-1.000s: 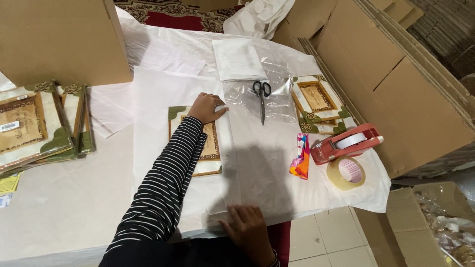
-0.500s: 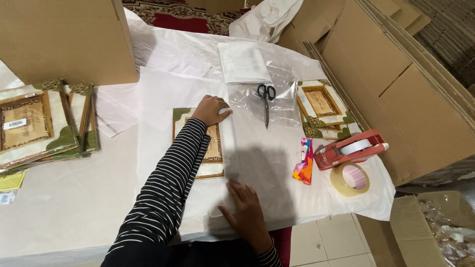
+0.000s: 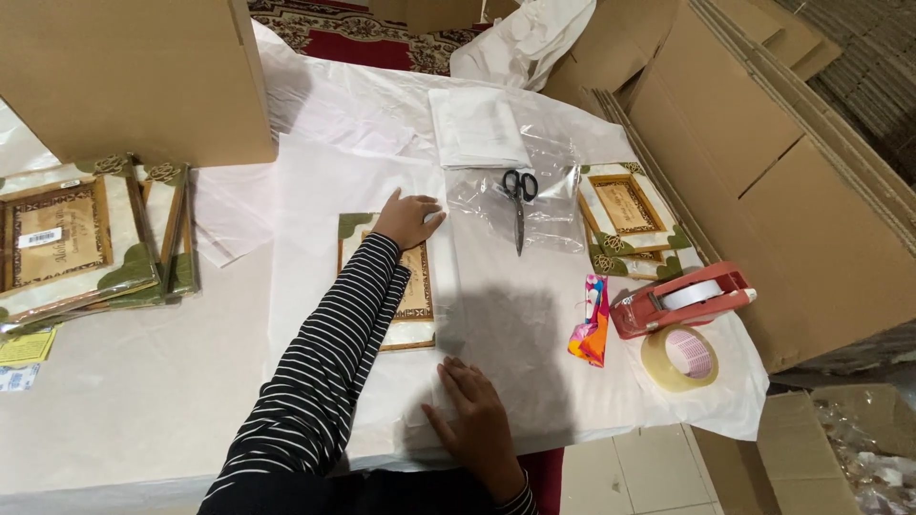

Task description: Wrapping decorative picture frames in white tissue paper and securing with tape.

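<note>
Left hand (image 3: 405, 217) lies flat on the top edge of a framed picture (image 3: 415, 286) on white paper (image 3: 315, 181). Right hand (image 3: 475, 420) presses the paper's near edge. Scissors (image 3: 519, 195) lie nearby.

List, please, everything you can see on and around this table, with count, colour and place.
Framed picture with green corners and gold border: one, under the left hand, on white paper.
White wrapping paper sheet: one, spread across the table middle.
Black-handled scissors: one, on a clear plastic bag, centre back.
Folded white sheets: one stack, behind the scissors.
Stacked frames at right: a few, green and gold.
Stacked frames at left: several, wrapped in clear film.
Red tape dispenser: one, right edge.
Clear tape roll: one, before the dispenser.
Colourful small packet: one, left of the dispenser.
Brown cardboard boxes: back left; flat ones at right.
Left hand: on the frame, striped sleeve.
Right hand: flat on the paper's near edge.
</note>
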